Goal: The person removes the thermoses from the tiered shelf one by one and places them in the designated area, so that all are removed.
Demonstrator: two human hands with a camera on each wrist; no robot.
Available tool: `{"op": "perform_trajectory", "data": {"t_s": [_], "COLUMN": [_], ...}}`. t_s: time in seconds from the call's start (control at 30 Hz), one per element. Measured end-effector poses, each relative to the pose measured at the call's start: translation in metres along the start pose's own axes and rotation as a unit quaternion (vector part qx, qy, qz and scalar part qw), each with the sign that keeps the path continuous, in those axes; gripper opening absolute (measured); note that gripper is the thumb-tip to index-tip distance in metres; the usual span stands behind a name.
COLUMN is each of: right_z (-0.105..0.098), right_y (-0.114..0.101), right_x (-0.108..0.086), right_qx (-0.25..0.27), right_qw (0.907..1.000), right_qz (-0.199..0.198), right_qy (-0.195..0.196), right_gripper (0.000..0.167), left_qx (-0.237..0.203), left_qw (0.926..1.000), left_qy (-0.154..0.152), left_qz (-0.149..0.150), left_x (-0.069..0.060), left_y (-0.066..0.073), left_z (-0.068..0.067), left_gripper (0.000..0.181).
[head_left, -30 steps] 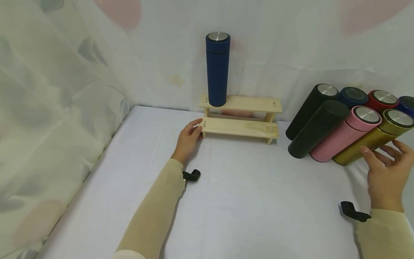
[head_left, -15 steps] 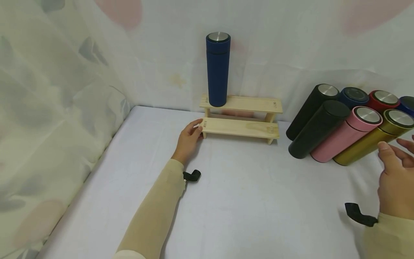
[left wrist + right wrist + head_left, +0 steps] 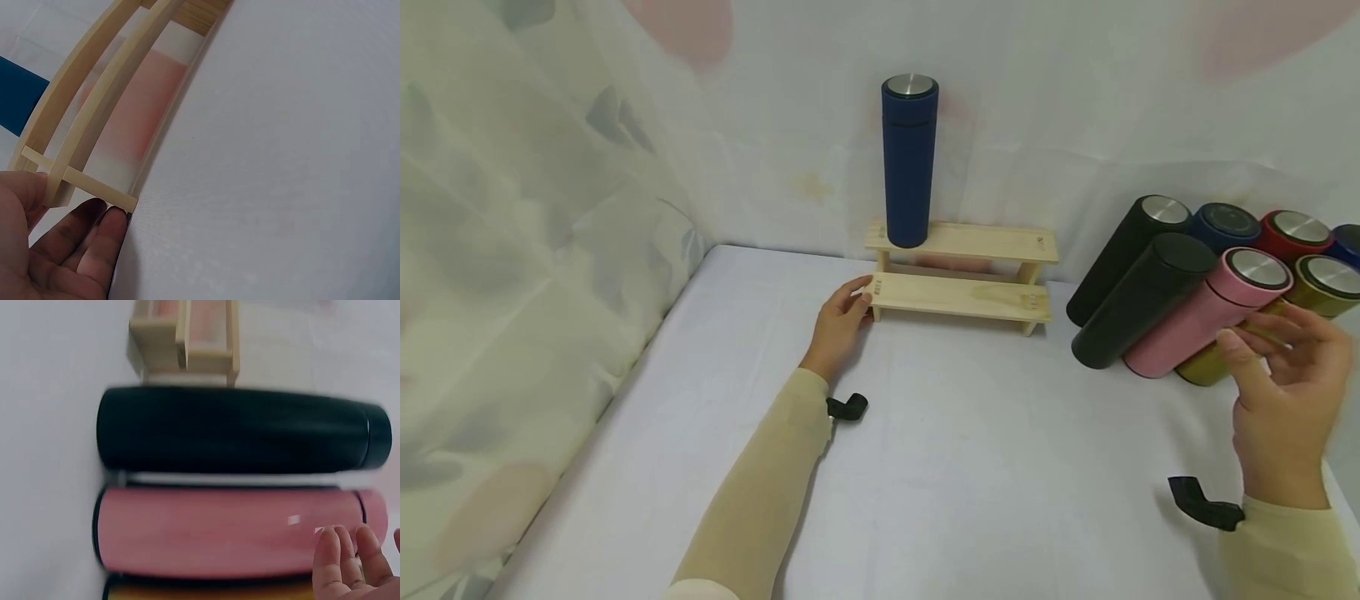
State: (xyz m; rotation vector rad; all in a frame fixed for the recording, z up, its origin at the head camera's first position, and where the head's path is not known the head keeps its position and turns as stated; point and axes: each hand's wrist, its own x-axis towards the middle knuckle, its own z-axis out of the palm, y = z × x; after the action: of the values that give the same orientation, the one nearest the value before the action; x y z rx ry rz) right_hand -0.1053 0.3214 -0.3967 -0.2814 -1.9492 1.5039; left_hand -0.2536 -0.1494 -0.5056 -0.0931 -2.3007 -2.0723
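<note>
My left hand [image 3: 841, 325] grips the left end of the two-tier wooden stand [image 3: 958, 296]. In the left wrist view the thumb lies on the lower board and the fingers [image 3: 100, 250] are at its leg. A blue thermos flask [image 3: 910, 167] stands upright on the upper board's left end. Over on the right, my right hand [image 3: 1292, 392] is in front of a gold thermos flask [image 3: 1206, 364], partly hiding it. Its fingers are loosely bent and hold nothing. Beside the gold one is a pink thermos flask [image 3: 225, 531]; whether the fingertips touch it, I cannot tell.
A dark green flask [image 3: 1142, 300] stands left of the pink one, with a black flask [image 3: 1123, 258] behind. At the back are a blue flask [image 3: 1225, 221], a red flask [image 3: 1296, 233] and another blue one at the frame's edge. A patterned curtain [image 3: 535, 250] hangs along the left.
My right hand first drew away to the right from the gold flask, then came back left towards the pink one. The left hand, the stand and the flasks have not moved.
</note>
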Motion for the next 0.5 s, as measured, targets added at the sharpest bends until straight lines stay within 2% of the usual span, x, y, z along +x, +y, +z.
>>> {"op": "perform_trajectory", "data": {"t_s": [0.1, 0.17, 0.37, 0.5], "right_z": [0.009, 0.015, 0.033, 0.047], "right_y": [-0.002, -0.003, -0.005, -0.006], "right_x": [-0.007, -0.011, -0.024, -0.031], "right_qx": [0.016, 0.061, 0.172, 0.181], "right_qw": [0.9993, 0.9963, 0.9756, 0.9666], "right_qz": [-0.018, -0.027, -0.044, -0.053], "right_qy": [-0.029, -0.053, -0.129, -0.174], "right_gripper": [0.060, 0.061, 0.063, 0.064], "left_qx": [-0.002, -0.005, -0.005, -0.001], "left_qw": [1.0000, 1.0000, 1.0000, 1.0000], "left_qy": [0.001, 0.003, 0.007, 0.007], "left_qz": [0.002, 0.002, 0.001, 0.001], "left_x": [0.000, 0.000, 0.001, 0.001], "left_y": [-0.001, -0.002, -0.001, -0.002], "left_z": [0.000, 0.000, 0.002, 0.002], "left_gripper": [0.039, 0.039, 0.039, 0.039]}}
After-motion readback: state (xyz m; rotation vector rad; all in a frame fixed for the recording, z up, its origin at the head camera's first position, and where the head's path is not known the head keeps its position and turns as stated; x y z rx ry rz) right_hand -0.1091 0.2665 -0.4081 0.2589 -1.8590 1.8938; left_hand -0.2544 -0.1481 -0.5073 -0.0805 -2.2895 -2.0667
